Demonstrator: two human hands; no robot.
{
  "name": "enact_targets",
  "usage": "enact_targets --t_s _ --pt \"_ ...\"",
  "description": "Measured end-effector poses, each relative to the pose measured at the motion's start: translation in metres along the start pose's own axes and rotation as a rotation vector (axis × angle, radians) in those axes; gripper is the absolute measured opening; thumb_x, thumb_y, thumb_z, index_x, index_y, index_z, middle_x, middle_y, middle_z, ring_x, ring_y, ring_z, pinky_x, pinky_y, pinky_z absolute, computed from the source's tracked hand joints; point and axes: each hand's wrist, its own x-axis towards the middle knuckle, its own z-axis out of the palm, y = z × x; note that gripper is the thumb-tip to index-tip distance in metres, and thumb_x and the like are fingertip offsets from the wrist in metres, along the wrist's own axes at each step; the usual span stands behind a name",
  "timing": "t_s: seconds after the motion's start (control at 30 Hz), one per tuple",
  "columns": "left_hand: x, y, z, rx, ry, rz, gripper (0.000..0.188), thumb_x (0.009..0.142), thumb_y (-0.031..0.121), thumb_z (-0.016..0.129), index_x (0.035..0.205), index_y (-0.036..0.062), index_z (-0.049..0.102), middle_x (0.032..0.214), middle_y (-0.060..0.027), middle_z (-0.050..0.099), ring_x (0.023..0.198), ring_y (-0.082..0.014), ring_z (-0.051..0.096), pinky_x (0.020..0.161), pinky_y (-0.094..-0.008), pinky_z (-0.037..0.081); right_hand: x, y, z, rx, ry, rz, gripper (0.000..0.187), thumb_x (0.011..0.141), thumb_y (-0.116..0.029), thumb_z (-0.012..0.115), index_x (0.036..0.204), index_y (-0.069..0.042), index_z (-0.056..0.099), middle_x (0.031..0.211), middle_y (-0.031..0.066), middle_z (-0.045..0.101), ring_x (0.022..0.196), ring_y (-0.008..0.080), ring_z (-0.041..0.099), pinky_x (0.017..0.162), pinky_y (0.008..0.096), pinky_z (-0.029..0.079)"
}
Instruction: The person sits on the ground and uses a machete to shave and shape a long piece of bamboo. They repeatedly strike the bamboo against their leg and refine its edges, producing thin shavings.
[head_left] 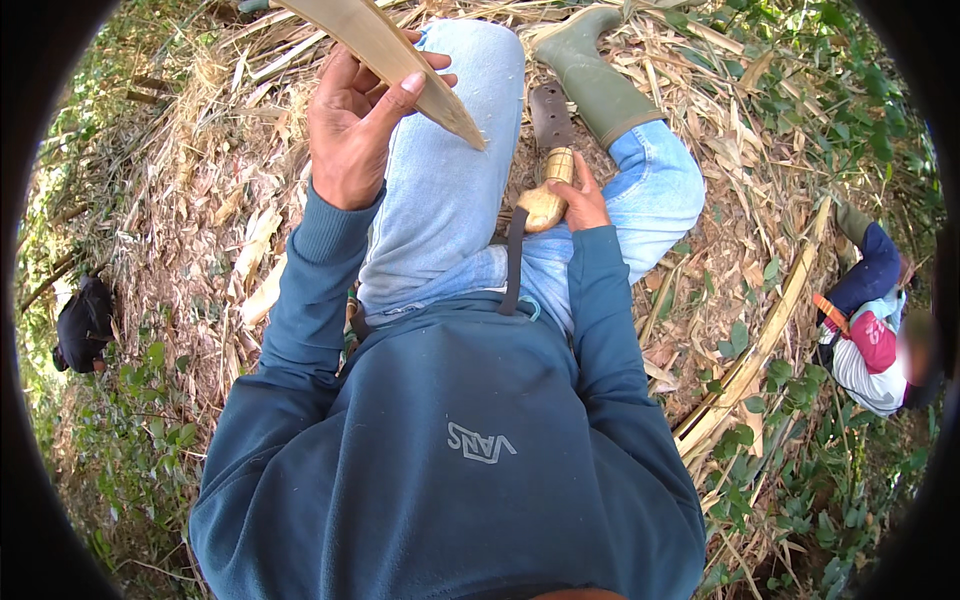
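Observation:
My left hand [350, 135] is raised over my left knee, its fingers and thumb closed on a pale split piece of bamboo [410, 70]. The piece narrows to a ragged tip above the jeans, and its other end runs out of the top of the view. Between my thighs, my right hand [587, 202] grips the light wooden handle of a knife [542, 207]. The knife's dark, broad blade [550, 115] points away from me and has small holes in it. Bands circle the handle close to the blade. A dark strap [514, 262] hangs between my sweatshirt's hem and the handle end.
My green rubber boot [600, 85] rests on ground littered with dry shavings [230, 180]. Long split bamboo strips [765, 350] lie to my right. Beyond them a person [870, 330] sits near green plants. At the far left is a dark shape [86, 325], perhaps a bag or clothing.

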Motion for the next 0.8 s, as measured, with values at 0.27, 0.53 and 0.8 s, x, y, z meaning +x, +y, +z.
enact_targets --t_s 0.27,0.53,0.8 --pt "-0.002 -0.001 -0.001 -0.068 0.027 -0.05 0.039 0.091 0.009 0.065 0.125 -0.0045 0.05 0.105 -0.0227 0.068 0.098 -0.0324 0.069 0.087 -0.0431 0.058 0.004 -0.018 0.004 0.374 0.162 0.303 0.062 0.097 -0.026 0.054 0.149 -0.002 0.031 0.134 0.0197 0.054 0.111 0.0291 0.06 0.093 0.0406 0.05" --pt "-0.004 -0.001 0.002 -0.062 0.028 -0.078 0.038 0.091 0.009 0.066 0.124 -0.0044 0.051 0.105 -0.0222 0.068 0.098 -0.0322 0.069 0.089 -0.0427 0.057 0.006 -0.008 -0.001 0.313 0.148 0.207 0.063 0.096 -0.024 0.054 0.15 -0.004 0.031 0.129 0.0185 0.055 0.103 0.03 0.063 0.086 0.0416 0.053" --pt "-0.007 0.003 0.006 -0.062 0.029 -0.094 0.038 0.091 0.01 0.066 0.122 -0.0051 0.052 0.104 -0.022 0.069 0.097 -0.0315 0.069 0.089 -0.0424 0.057 0.015 -0.019 -0.007 0.546 0.18 0.23 0.047 0.094 -0.031 0.058 0.129 0.0 0.049 0.114 0.0185 0.063 0.099 0.0315 0.067 0.082 0.0496 0.058"
